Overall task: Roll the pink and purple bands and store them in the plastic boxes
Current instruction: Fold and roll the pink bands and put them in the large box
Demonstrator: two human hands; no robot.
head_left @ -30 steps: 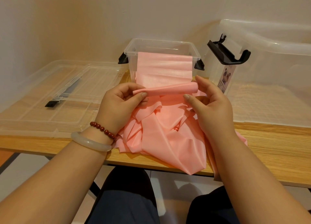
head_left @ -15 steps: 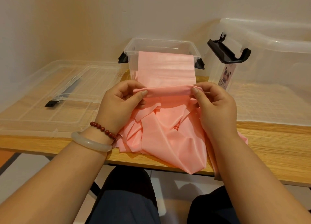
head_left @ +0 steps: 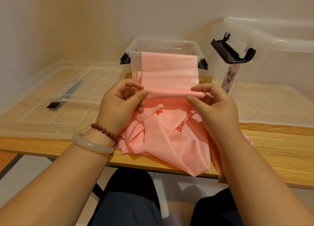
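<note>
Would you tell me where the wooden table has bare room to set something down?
The table is bare front right, beside the heaped pink band, before the large clear plastic box. A thin strip runs before the flat clear lid, left. The centre is crowded: left hand and right hand pinch the band before the small clear box.

Both hands pinch the ends of one rolled fold of the pink band (head_left: 169, 73).

Left hand (head_left: 119, 107): back toward the camera, thumb pressed on the near face of the fold, fingers curled. Right hand (head_left: 214, 107): thumb on the near side, index finger over the top, remaining fingers curled behind. Both bare forearms reach in from the lower corners across the near edge of the table (head_left: 271, 141), wrists roughly level, hands apart.
</note>
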